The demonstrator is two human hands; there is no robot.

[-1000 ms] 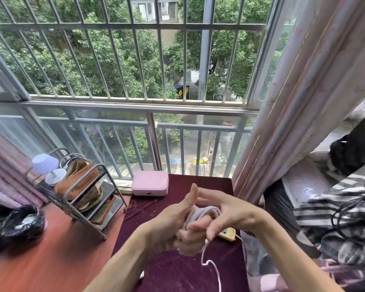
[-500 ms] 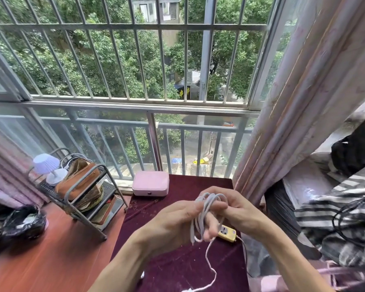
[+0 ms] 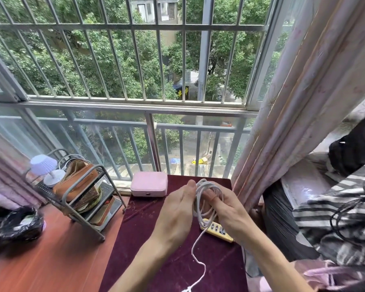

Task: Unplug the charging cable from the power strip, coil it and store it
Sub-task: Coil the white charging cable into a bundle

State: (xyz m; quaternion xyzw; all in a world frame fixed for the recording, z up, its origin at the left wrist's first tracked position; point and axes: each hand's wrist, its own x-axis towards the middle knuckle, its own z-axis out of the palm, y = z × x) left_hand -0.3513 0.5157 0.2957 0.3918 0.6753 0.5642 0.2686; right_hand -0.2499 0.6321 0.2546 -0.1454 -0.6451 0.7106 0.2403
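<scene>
- My right hand (image 3: 226,209) pinches the white charging cable (image 3: 207,199) loops; my left hand (image 3: 177,209) lies open against them.
- Unplugging appears done: power strip (image 3: 217,229) lies just below the coil.
- Remaining: wind the near tail, store it.

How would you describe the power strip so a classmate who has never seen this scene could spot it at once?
Find the dark red cloth-covered table under the barred window. Near its right edge, just below the hands coiling the white cable, lies the power strip. It is the only yellow thing there: a flat bar with sockets, unlike the pink case behind.
</scene>
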